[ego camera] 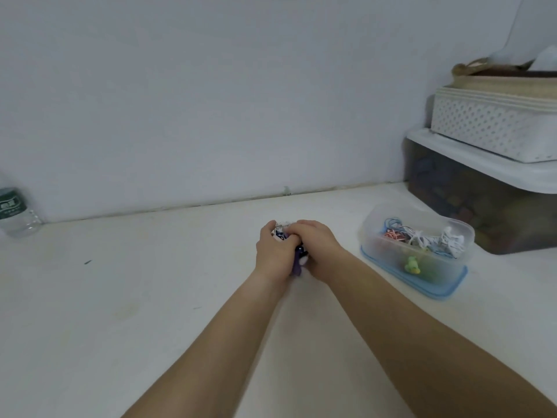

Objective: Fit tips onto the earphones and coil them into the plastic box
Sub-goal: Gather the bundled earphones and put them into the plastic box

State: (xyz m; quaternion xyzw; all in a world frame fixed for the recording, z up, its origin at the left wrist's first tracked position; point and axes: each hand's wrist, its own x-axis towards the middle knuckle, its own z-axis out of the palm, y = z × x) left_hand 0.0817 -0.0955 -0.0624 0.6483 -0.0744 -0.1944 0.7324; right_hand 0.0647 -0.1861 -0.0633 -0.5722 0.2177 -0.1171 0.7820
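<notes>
Head view: our left hand (272,251) and right hand (318,244) close together around the purple earphones (298,258).
Both hands curl tightly on them; the plastic box (372,236) stands near, right of the right hand. We judge a small tip may slip out and roll away, because the fingers (297,228) hide the work. Far left of the left hand, a bottle (16,214) carries a green label, too small to read.

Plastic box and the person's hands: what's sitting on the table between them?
Nothing: the head view shows only bare white table between the plastic box and the right hand, which, with the left hand, grips the earphones.
</notes>
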